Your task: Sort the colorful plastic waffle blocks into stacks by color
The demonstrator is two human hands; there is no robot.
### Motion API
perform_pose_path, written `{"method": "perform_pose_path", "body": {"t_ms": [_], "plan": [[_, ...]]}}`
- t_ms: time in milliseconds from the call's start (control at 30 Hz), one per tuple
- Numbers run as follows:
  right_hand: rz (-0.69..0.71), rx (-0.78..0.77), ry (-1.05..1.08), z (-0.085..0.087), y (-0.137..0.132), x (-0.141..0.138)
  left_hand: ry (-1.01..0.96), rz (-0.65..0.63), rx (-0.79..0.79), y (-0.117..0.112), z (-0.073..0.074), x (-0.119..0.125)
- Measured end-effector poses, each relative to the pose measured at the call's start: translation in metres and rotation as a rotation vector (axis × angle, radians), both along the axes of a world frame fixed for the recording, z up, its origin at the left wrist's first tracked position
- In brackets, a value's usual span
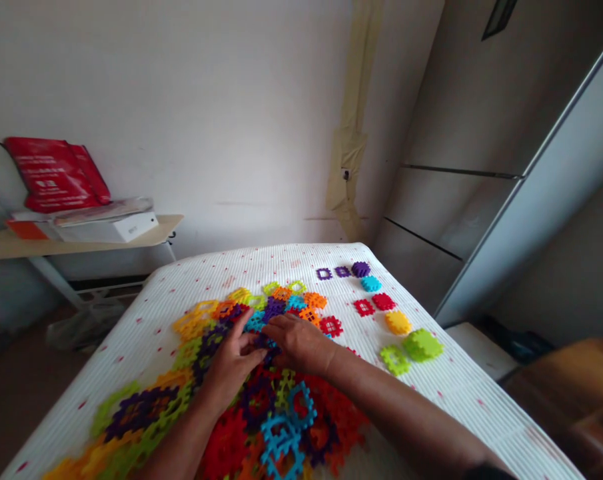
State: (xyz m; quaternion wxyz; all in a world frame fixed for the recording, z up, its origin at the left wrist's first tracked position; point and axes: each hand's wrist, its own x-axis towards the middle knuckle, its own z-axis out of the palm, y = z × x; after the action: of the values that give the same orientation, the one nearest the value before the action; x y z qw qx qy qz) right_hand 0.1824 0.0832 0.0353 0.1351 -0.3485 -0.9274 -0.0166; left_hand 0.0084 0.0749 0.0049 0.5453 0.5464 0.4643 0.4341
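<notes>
A heap of colourful plastic interlocking tiles with notched edges, many with open centres, spreads across the middle of the table. My left hand (232,361) is over the heap, index finger stretched forward and thumb apart from it. Beside it, my right hand (300,341) reaches in with its fingers bent down among the tiles; its fingertips and whatever they grip are hidden. Blue tiles (282,437) lie nearer me. A red tile (331,326) lies just right of my right hand, and an orange tile (315,300) lies beyond it.
Along the table's right side stand sorted tiles: a purple stack (360,269), a blue stack (370,284), a red stack (384,301), a yellow stack (398,323) and a green stack (423,345). A white cloth (461,400) covers the table. A grey cabinet (431,200) stands at right.
</notes>
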Motion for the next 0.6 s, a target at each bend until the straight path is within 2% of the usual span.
{"method": "perform_pose_path", "body": {"t_ms": [200,333,433,500,600], "plan": [[0.013,0.019,-0.080,-0.001,0.001,-0.005,0.004,-0.033,-0.006,0.000,0.001,0.002],[-0.018,-0.002,-0.168,0.015,0.017,0.012,0.054,0.030,0.006,0.000,0.003,0.001],[-0.243,0.006,-0.248,0.039,0.050,0.053,0.056,0.064,0.002,0.002,0.003,-0.001],[-0.500,0.014,-0.348,0.054,0.078,0.087,0.068,0.060,-0.004,0.004,0.001,-0.003],[-0.653,-0.005,-0.413,0.062,0.116,0.133,0.097,0.045,-0.012,0.007,-0.003,-0.004]]}}
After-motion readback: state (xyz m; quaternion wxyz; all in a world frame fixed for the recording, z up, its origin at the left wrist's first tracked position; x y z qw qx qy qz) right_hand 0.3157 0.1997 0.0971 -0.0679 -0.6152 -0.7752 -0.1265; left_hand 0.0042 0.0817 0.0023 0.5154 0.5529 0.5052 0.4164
